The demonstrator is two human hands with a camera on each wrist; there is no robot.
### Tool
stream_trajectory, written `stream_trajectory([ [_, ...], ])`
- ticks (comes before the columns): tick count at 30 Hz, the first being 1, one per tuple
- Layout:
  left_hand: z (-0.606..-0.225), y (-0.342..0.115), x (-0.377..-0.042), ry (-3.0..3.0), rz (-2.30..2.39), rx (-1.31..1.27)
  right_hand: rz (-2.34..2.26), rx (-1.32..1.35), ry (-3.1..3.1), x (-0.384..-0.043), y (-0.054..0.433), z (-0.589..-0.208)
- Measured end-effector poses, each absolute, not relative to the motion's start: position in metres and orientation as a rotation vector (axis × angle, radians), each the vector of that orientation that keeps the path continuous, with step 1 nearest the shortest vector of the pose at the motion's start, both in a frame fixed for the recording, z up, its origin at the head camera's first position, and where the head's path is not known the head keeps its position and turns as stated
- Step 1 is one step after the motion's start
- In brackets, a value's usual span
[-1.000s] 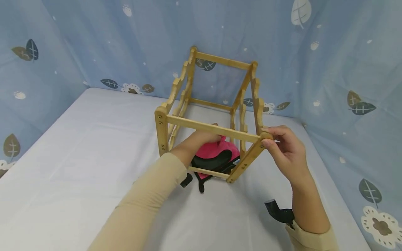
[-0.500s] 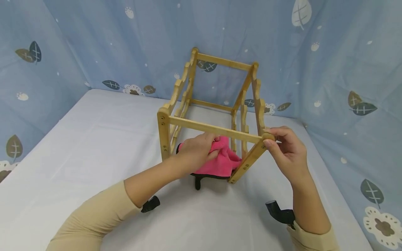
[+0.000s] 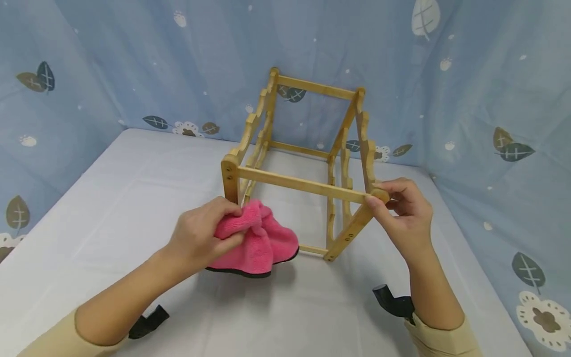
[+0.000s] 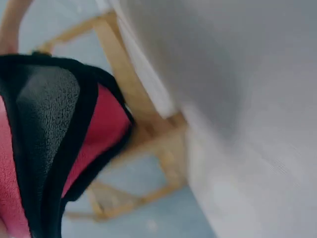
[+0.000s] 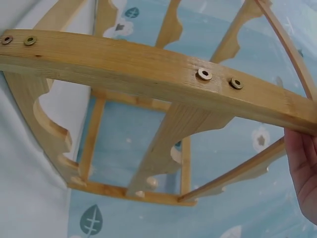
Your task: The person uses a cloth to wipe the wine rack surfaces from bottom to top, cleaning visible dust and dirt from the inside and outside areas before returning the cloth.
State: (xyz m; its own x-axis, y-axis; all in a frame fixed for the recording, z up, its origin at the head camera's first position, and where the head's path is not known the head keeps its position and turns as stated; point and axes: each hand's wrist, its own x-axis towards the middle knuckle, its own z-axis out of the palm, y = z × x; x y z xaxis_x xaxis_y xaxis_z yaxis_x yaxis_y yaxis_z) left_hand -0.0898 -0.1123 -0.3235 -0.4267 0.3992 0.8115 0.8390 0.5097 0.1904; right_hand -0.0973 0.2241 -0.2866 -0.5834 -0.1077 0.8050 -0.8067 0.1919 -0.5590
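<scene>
My left hand (image 3: 202, 238) grips a bunched pink plush cloth (image 3: 263, 243) with black edging, just outside the near left post of a wooden rack (image 3: 294, 182). From the left wrist view, the cloth's underside shows a dark grey panel (image 4: 48, 99) bordered by black trim. My right hand (image 3: 403, 213) pinches the rack's near right top corner, thumb on the near side. The right wrist view has the fingers (image 5: 303, 171) of that hand at the end of the post. The rack has scalloped side rails and bolted joints.
The rack stands on a white-covered table (image 3: 134, 208). A blue curtain (image 3: 214, 54) with leaf and flower prints hangs behind and on both sides. Black wrist mounts (image 3: 394, 302) stick out below the forearms.
My left hand has drawn the pink cloth from inside the rack's near end out to the left and toward me. The right hand stays at the same rack corner, and the rack holds its place.
</scene>
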Motion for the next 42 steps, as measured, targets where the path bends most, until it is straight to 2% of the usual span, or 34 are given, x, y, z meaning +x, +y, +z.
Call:
stream_trajectory([
  [13,-0.347,-0.175,-0.089,-2.254,-0.631,-0.807,1.35,0.854,-1.777,-0.098,0.218,-0.291],
  [23,-0.356,-0.259,-0.089,-2.779,-0.768,-0.308,1.242,0.795,-1.762,-0.09,0.212,-0.29],
  [26,-0.361,-0.275,-0.092,-2.866,-0.801,-0.236,1.24,0.767,-1.745,-0.085,0.211,-0.291],
  [42,-0.385,-0.276,-0.127,-3.065,-0.677,-0.277,1.097,0.462,-1.64,-0.052,0.201,-0.293],
])
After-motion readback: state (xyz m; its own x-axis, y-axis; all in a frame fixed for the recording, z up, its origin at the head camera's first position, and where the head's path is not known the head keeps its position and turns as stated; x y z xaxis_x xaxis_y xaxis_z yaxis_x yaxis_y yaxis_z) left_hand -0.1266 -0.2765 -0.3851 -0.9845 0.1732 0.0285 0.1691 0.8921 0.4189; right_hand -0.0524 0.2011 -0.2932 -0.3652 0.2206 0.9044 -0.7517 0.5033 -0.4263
